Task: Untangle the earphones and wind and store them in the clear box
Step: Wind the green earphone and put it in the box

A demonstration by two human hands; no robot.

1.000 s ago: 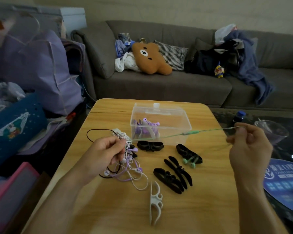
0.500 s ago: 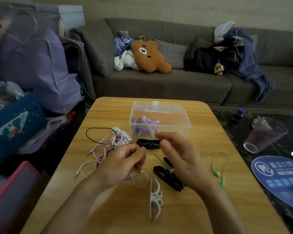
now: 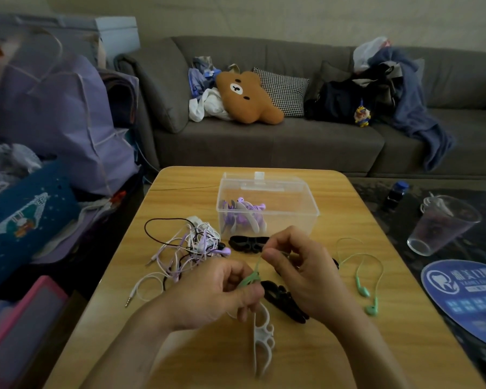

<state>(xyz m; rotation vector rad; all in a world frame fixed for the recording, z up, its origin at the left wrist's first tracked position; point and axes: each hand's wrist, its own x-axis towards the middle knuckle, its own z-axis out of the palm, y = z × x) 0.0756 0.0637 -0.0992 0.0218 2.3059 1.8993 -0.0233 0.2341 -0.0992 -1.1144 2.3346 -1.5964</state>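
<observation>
Both hands' grip pinched on green cord (image 3: 257,266), left hand (image 3: 219,293), right hand (image 3: 298,268), cable tangle (image 3: 191,248) left, clear box (image 3: 267,209) beyond, white winder (image 3: 261,338) beneath.

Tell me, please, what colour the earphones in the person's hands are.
Mint green earphones, seen best in the head view.

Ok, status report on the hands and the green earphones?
Left hand and right hand both pinch the green earphones cord. Buds on the table. Clear box open, path unobstructed.

Green earphones (image 3: 363,287) trail loosely right of the hands; tangled white and purple earphones (image 3: 185,248) lie left of the open clear box (image 3: 267,211)
</observation>
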